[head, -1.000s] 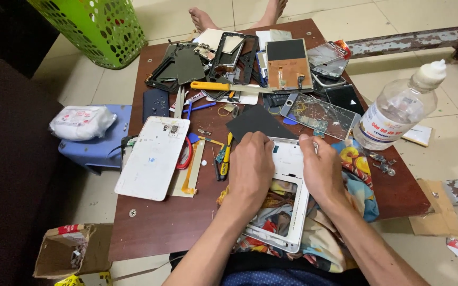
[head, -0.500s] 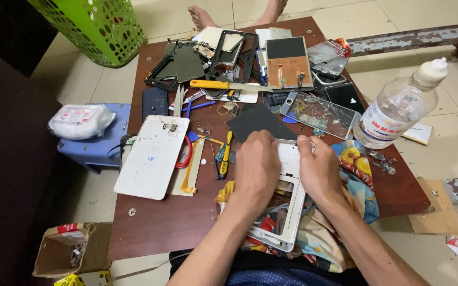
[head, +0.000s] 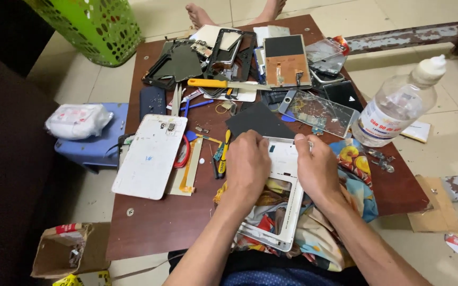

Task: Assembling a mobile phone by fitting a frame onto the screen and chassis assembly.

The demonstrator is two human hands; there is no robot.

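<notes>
Both hands, left hand [head: 247, 159] and right hand [head: 316, 167], clamp the white tablet frame [head: 282, 212] at its top end, steadying it flat over the patterned cloth [head: 356, 175] at the table's [head: 155, 233] near edge.

Bare table [head: 160, 222] lies open at 7 o'clock of the left hand [head: 247, 167]. At 9 o'clock the white back cover [head: 149, 156] blocks. From 11 to 1 o'clock, dark sheet [head: 258, 121], glass panel [head: 319, 112] and parts crowd. The bottle [head: 393, 108] stands at 2 o'clock of the right hand [head: 316, 169].
</notes>
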